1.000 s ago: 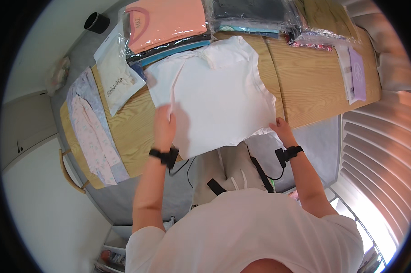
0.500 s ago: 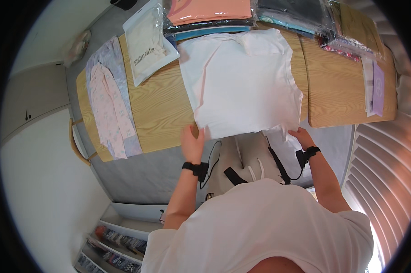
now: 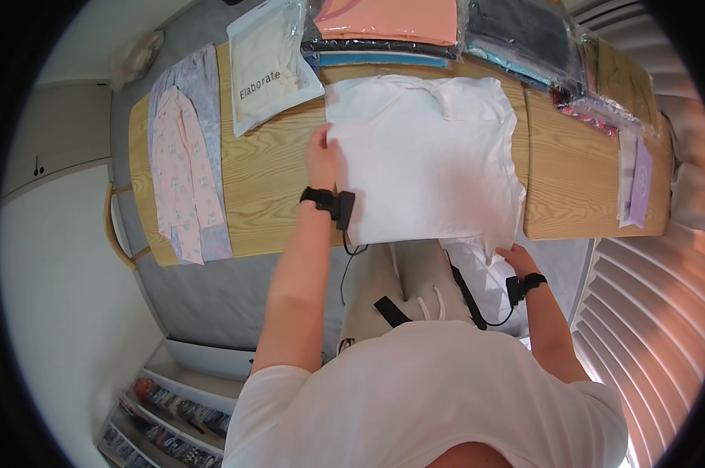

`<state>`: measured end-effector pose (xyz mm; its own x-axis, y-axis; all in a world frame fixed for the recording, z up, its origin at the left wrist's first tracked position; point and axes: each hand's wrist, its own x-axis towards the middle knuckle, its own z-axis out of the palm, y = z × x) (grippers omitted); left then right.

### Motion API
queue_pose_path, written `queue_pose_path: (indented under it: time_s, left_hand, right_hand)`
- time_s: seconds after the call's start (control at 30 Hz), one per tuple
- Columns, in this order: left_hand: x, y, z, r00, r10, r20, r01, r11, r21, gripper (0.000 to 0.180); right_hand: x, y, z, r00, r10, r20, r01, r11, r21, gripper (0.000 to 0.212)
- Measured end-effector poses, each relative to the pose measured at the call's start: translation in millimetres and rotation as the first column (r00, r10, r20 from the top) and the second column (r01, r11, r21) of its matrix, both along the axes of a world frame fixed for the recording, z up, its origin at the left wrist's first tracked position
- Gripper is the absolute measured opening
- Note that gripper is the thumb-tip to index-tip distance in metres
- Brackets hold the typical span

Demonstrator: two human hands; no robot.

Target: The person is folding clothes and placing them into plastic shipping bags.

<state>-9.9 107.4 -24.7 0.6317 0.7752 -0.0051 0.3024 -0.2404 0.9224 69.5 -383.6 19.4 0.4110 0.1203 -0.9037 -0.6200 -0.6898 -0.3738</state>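
A white shirt (image 3: 423,171) lies spread on the wooden table in front of me, its folded lower edge along the near side. My left hand (image 3: 321,156) is at the shirt's left edge, fingers curled in with the thumb near the cloth. At the near right corner, my right hand (image 3: 516,257) pinches the hem between thumb and fingers. Some white fabric hangs below the table edge beside that hand. Black bands with small boxes sit on both wrists.
Pink patterned pajamas (image 3: 185,171) lie on a lavender cloth (image 3: 212,101) at left. A white zip bag (image 3: 271,66), bagged peach clothing (image 3: 391,22), bagged dark clothing (image 3: 524,35) and a purple packet (image 3: 639,183) line the far and right sides. A seam divides the table (image 3: 571,187).
My left hand has moved from the shirt's near left corner up along its left edge. The right hand keeps its hold on the near right corner. The shirt's left side lies straighter.
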Motion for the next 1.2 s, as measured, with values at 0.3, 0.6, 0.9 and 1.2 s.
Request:
queue_pose_path:
  time_s: [0.3, 0.6, 0.9, 1.2]
  left_hand:
    - [-43, -25, 60, 0.966, -0.079, -0.247, 0.064, 0.995, -0.071, 0.018]
    - [49, 22, 11, 0.994, -0.001, -0.111, -0.007, 0.998, -0.069, 0.026]
    - [81, 25, -8, 0.96, 0.132, -0.248, -0.078, 0.973, 0.216, 0.031]
    - [82, 32, -2, 0.97, -0.098, -0.222, 0.075, 0.991, -0.11, 0.022]
  right_hand:
    - [0, -23, -9, 0.999, -0.01, -0.047, 0.01, 1.0, -0.017, 0.044]
    - [-3, -31, -18, 0.993, -0.043, -0.113, 0.042, 0.999, -0.011, 0.044]
    - [-13, -41, -15, 0.974, -0.163, -0.157, 0.163, 0.987, -0.017, 0.043]
    - [-16, -43, -30, 0.972, -0.148, -0.185, 0.151, 0.989, 0.0, 0.045]
